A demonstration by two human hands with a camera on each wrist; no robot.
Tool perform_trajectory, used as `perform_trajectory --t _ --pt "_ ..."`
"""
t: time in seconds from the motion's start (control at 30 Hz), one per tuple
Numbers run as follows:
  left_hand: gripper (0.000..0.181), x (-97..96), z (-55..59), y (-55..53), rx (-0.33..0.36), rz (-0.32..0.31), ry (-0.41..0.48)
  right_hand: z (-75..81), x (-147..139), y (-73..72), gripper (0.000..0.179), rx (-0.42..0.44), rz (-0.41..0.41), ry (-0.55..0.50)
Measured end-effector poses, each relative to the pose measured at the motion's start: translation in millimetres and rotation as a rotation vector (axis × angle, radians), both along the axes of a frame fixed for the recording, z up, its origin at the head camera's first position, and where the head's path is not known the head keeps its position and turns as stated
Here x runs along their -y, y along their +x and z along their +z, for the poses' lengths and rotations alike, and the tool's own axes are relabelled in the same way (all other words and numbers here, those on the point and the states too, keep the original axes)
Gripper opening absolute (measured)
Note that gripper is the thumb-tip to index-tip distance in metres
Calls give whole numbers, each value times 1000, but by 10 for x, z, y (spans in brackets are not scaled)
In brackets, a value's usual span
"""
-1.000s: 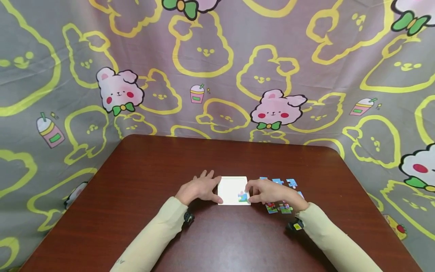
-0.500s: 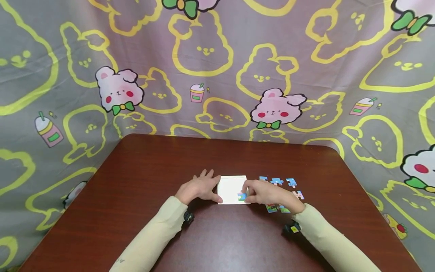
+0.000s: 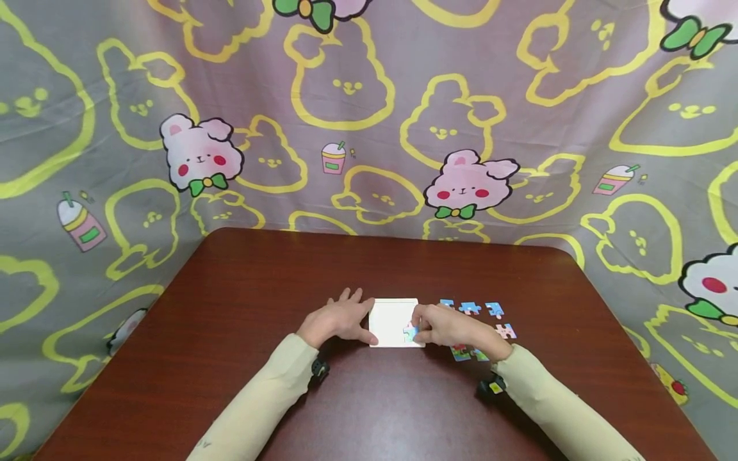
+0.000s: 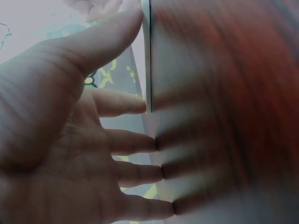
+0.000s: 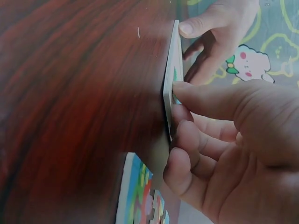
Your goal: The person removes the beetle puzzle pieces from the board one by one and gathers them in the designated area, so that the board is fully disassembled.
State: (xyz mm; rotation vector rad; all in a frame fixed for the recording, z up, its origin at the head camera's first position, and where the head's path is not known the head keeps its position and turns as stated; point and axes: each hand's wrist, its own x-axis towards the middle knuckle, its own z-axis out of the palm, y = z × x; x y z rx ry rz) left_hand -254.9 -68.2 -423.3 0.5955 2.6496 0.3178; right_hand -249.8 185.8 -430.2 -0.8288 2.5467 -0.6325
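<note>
A shallow white puzzle tray (image 3: pixel 387 322) lies flat on the table. My left hand (image 3: pixel 340 319) steadies its left side, with the thumb at the near corner and the index finger at the far corner. In the left wrist view the fingers (image 4: pixel 135 141) are spread, their tips on the tabletop. At the tray's near right corner, my right hand (image 3: pixel 451 325) pinches a blue, green and pink jigsaw piece (image 3: pixel 409 332) between curled fingers and thumb. The right wrist view shows the thumb over the tray's rim (image 5: pixel 168 79); most of the piece is hidden there.
Several loose jigsaw pieces (image 3: pixel 494 310) lie right of the tray, some under the right hand and forearm. A pink piece (image 3: pixel 505 331) sits near the right wrist. A patterned curtain (image 3: pixel 369 96) surrounds the brown table (image 3: pixel 277 269).
My right hand has moved slightly left, farther over the tray's right edge and the piece, uncovering the pink piece near the wrist. The left hand stays in place.
</note>
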Motion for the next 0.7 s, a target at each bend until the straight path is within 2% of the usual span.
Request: perform_trajectory --t 0.23,0.47,0.7 --pt "92 3 8 12 -8 -6 -9 -20 2 9 12 -42 -3 -48" --pt "93 -7 -8 20 1 -1 -17 -5 -52 -1 14 -83 1 -161" --pt "93 -8 -19 -2 -3 -6 -15 71 -255 -9 17 -30 -53 -220"
